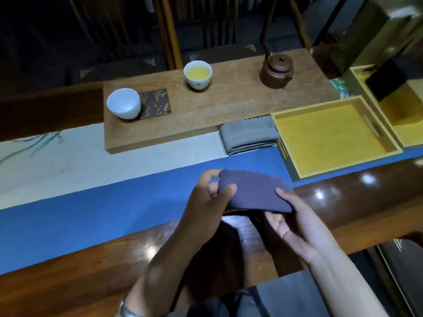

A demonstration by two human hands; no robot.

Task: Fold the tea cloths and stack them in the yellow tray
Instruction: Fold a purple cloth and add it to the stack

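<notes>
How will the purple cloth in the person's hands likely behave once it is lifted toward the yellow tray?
The purple cloth bows between the left hand and right hand, so it is probably floppy and light. Its folds may slip open unless pinched. The yellow tray looks flat and should support it.

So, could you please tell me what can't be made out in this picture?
Head view only:
- Purple cloth: its underside and fold count, hidden by the left hand and right hand.
- Grey cloth: number of cloths in the pile, too small.
- Second tray: cut off by the right edge; the dark block inside is blurred.
</notes>
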